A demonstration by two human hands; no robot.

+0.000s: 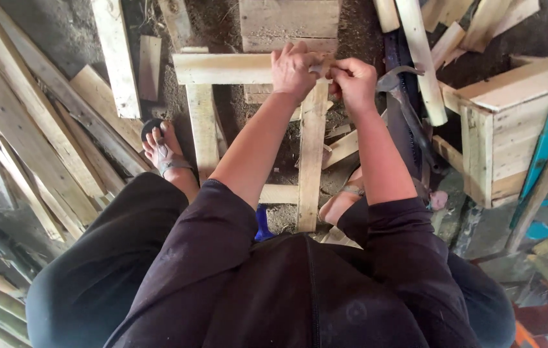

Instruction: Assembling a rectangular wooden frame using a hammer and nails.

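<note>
Here, left hand (295, 67) closed over top slat (222, 67), right hand (353, 80) pinching frame corner (322, 71), hammer (406, 106) close alongside.

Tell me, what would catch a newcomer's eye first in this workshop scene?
Most striking are the two bare hands, left hand and right hand, meeting at the top middle on the far crosspiece of a pale wooden frame lying on the dirt floor. Just right of them lies a hammer, and further right stands a wooden crate. Loose planks lie piled along the left.
</note>
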